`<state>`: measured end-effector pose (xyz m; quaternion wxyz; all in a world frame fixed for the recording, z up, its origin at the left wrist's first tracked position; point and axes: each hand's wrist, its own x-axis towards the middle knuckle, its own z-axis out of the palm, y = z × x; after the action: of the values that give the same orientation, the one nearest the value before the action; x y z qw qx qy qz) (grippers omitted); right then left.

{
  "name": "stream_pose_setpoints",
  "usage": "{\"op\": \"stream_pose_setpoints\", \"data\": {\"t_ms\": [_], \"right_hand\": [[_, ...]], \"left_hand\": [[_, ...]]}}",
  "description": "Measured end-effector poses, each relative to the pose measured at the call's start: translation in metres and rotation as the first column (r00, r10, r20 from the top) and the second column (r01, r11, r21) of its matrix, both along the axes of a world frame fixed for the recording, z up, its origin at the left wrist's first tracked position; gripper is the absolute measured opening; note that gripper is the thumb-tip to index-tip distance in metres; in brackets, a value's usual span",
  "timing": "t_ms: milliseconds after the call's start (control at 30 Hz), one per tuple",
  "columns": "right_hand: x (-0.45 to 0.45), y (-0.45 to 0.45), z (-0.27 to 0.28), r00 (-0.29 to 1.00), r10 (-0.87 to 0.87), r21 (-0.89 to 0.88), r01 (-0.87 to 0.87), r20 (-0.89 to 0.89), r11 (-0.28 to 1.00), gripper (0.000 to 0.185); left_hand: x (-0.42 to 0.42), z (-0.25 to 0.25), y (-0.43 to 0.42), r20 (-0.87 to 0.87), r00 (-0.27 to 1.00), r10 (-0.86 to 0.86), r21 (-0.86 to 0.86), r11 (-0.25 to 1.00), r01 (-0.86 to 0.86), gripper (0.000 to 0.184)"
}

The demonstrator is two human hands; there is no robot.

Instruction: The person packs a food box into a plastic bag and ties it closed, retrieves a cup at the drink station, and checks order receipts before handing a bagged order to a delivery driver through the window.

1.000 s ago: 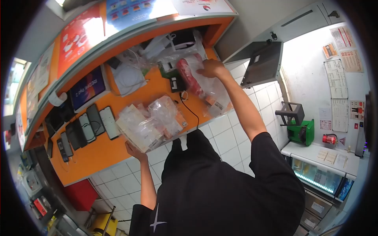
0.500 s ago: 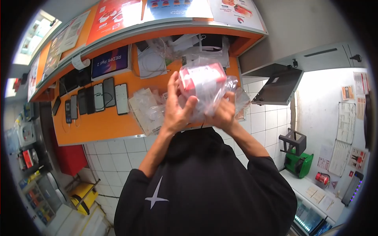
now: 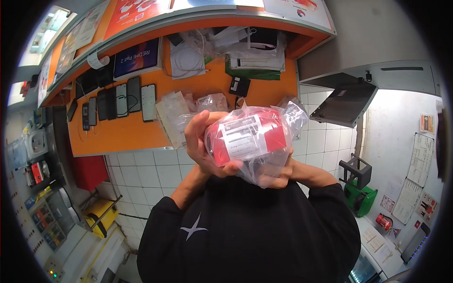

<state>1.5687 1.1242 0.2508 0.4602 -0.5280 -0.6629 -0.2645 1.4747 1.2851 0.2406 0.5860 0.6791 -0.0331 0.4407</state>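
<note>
A red box (image 3: 272, 137) with a white printed label (image 3: 243, 139) is wrapped in a clear plastic bag (image 3: 269, 175), held up close to my chest. My left hand (image 3: 200, 144) curls around the box's left end, thumb along the lower edge and fingers at the upper left corner. Below and to the right, my right hand (image 3: 282, 173) is closed on the bag's lower right side, its fingers partly hidden behind the plastic. The bag's loose, crinkled end sticks out at the upper right.
On the orange counter (image 3: 122, 139) lie several phones (image 3: 148, 101), a tablet box (image 3: 137, 58), plastic packaging (image 3: 175, 113) and a small black device (image 3: 239, 86). A tilted dark panel (image 3: 343, 104) juts out at right, above a grey stool (image 3: 356, 170).
The bagged box has come down and nearer to me, its label now facing up at the camera. My right hand has shifted lower, partly behind the bag.
</note>
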Motion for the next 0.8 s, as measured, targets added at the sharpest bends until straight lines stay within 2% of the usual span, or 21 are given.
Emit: {"op": "stream_pose_setpoints", "data": {"t_ms": [100, 200, 267, 367, 433, 500, 567, 600, 633, 667, 700, 767, 800], "right_hand": [[0.002, -0.007, -0.004, 0.999, -0.054, 0.020, 0.054, -0.003, 0.998, 0.018], [0.015, 0.001, -0.005, 0.990, -0.094, 0.074, 0.102, -0.104, 0.992, 0.025], [0.029, 0.001, 0.017, 0.931, -0.256, -0.275, 0.183, -0.260, 0.944, 0.027], [0.051, 0.006, 0.008, 0.724, -0.475, -0.573, 0.135, -0.500, 0.809, 0.015], [0.072, 0.004, 0.001, 0.673, -0.546, -0.650, 0.126, -0.499, 0.749, 0.014], [0.082, -0.007, 0.003, 0.755, -0.521, -0.650, 0.169, -0.397, 0.741, 0.024], [0.098, -0.032, -0.009, 0.636, -0.605, -0.617, 0.245, -0.479, 0.748, 0.043], [0.105, -0.050, -0.024, 0.522, -0.691, -0.652, 0.297, -0.500, 0.697, 0.048], [0.109, -0.075, -0.052, 0.424, -0.842, -0.780, 0.378, -0.333, 0.499, 0.059], [0.112, -0.093, -0.065, 0.358, -0.883, -0.910, 0.166, -0.303, 0.380, 0.069], [0.110, -0.104, -0.073, 0.297, -0.924, -0.970, -0.065, -0.241, 0.232, 0.078], [0.090, -0.108, -0.088, 0.250, -0.873, -0.871, -0.383, -0.418, 0.307, 0.092], [0.087, -0.105, -0.101, 0.356, -0.868, -0.925, -0.286, -0.345, 0.250, 0.091]], "left_hand": [[0.007, -0.005, -0.005, 0.006, 1.000, 0.026, -0.029, 0.999, -0.026, 0.110], [0.027, -0.002, -0.010, -0.108, 0.993, -0.054, -0.268, 0.963, 0.023, 0.108], [0.041, -0.022, -0.007, -0.206, 0.953, -0.221, -0.398, 0.909, 0.125, 0.102], [0.057, -0.058, -0.014, -0.365, 0.829, -0.424, -0.591, 0.793, 0.146, 0.086], [0.067, -0.083, -0.011, -0.314, 0.751, -0.582, -0.777, 0.612, 0.150, 0.073], [0.078, -0.112, -0.009, -0.396, 0.765, -0.508, -0.769, 0.639, 0.027, 0.060], [0.091, -0.131, -0.002, -0.420, 0.738, -0.529, -0.819, 0.572, -0.056, 0.058], [0.097, -0.138, 0.000, -0.426, 0.719, -0.549, -0.845, 0.524, -0.101, 0.057], [0.105, -0.138, 0.004, -0.445, 0.707, -0.550, -0.839, 0.532, -0.114, 0.057], [0.114, -0.139, 0.007, -0.463, 0.694, -0.551, -0.832, 0.540, -0.127, 0.057], [0.121, -0.138, 0.009, -0.503, 0.685, -0.527, -0.788, 0.606, -0.112, 0.057], [0.138, -0.159, 0.009, -0.579, 0.687, -0.439, -0.673, 0.733, -0.099, 0.061], [0.148, -0.171, 0.010, -0.581, 0.710, -0.398, -0.619, 0.782, -0.068, 0.063]]}}
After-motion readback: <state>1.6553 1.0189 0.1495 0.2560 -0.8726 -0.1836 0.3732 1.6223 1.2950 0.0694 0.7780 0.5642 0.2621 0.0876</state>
